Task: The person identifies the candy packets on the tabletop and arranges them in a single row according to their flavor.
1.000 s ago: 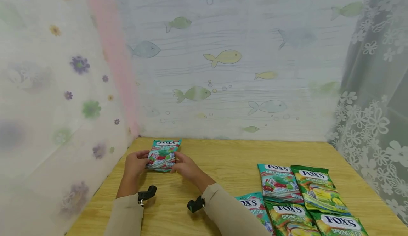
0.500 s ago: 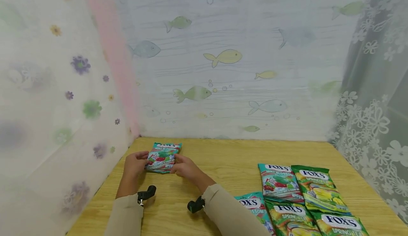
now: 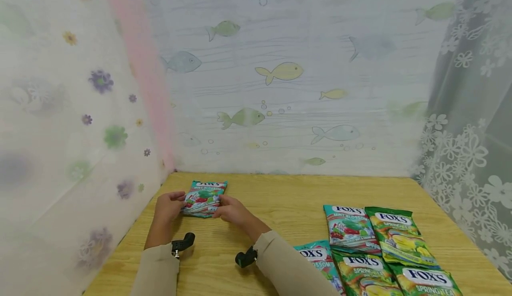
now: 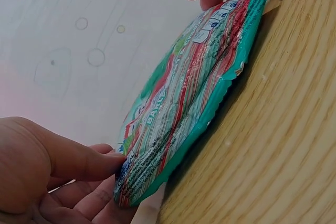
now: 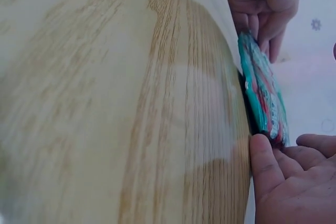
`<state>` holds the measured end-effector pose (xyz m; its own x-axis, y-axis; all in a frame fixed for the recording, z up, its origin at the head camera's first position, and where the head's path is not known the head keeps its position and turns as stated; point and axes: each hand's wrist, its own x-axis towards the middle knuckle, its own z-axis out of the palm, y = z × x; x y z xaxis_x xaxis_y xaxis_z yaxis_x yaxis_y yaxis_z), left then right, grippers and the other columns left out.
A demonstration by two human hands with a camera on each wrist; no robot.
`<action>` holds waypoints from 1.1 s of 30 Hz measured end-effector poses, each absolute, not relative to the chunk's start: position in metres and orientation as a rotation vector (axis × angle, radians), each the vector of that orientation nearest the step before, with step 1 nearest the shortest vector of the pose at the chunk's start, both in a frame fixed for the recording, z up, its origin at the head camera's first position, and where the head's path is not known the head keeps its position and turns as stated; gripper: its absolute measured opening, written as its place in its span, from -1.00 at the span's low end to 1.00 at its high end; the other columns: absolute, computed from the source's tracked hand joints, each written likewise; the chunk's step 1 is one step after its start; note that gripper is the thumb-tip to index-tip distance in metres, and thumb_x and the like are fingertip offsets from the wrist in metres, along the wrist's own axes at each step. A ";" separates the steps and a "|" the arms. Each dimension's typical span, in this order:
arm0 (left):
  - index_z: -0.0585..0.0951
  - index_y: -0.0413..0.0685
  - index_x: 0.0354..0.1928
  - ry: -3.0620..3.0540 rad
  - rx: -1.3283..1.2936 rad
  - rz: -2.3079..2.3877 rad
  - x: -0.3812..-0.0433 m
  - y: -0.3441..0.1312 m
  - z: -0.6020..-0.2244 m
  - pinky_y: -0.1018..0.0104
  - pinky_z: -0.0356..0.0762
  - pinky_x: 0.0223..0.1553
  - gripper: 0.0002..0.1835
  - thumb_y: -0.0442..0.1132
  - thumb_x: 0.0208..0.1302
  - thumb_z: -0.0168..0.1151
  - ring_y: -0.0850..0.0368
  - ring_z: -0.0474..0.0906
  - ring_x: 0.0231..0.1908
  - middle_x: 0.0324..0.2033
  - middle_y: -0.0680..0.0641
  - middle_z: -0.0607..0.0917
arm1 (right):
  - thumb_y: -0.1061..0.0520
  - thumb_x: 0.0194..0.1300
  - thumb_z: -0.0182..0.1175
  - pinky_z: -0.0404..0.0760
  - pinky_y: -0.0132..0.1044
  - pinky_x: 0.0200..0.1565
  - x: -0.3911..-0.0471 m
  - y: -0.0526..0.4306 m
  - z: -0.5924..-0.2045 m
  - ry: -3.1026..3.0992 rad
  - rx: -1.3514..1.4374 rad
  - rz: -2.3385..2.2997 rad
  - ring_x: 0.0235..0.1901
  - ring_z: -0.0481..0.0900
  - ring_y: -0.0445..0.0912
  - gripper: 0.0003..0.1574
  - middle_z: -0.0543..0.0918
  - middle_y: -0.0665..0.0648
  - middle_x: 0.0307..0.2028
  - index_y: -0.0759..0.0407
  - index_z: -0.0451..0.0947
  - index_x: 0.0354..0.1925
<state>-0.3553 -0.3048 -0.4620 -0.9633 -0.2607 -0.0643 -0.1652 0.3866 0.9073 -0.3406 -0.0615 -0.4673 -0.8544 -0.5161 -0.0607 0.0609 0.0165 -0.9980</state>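
At the wood-grained tabletop's (image 3: 288,198) far left, our left hand (image 3: 168,206) and right hand (image 3: 237,212) pinch opposite sides of the turquoise, cherry-printed plastic bag (image 3: 204,201); we judge it light, slippery and pliable, best held there.

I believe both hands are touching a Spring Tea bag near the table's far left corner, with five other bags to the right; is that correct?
Not quite: the head view shows the left hand and right hand are touching a Mint Blossom bag, not Spring Tea; the rest is right.
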 end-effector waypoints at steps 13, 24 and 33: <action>0.48 -0.40 0.37 -2.566 0.413 -1.624 -0.357 -0.305 -0.464 0.13 0.62 0.15 -0.52 -0.43 0.45 0.15 -0.29 0.48 0.31 0.28 -0.40 0.59 | 0.15 0.33 0.28 0.23 0.17 0.52 -0.340 -0.060 -0.468 1.883 -0.460 -1.888 0.59 0.12 0.16 0.11 0.12 0.23 0.61 0.24 -0.05 0.65; 0.47 -0.40 0.39 -2.603 0.394 -1.593 -0.355 -0.308 -0.461 -0.02 0.58 0.25 -0.51 -0.43 0.46 0.14 -0.33 0.46 0.34 0.27 -0.37 0.60 | 0.14 0.34 0.26 0.19 0.19 0.53 -0.340 -0.062 -0.470 1.900 -0.486 -1.877 0.61 0.07 0.15 0.10 0.09 0.20 0.63 0.23 -0.07 0.65; 0.42 -0.41 0.42 -2.621 0.387 -1.620 -0.354 -0.307 -0.456 0.02 0.58 0.26 -0.48 -0.40 0.47 0.13 -0.25 0.50 0.31 0.28 -0.38 0.59 | 0.13 0.34 0.28 0.22 0.21 0.52 -0.341 -0.062 -0.468 1.910 -0.501 -1.865 0.59 0.13 0.14 0.08 0.16 0.20 0.60 0.24 -0.02 0.65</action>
<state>-0.3542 -0.3075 -0.4564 -0.9682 -0.2294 -0.0994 -0.1915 0.4248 0.8848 -0.3411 -0.0618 -0.4682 -0.8459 -0.5312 -0.0485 0.0358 0.0342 -0.9988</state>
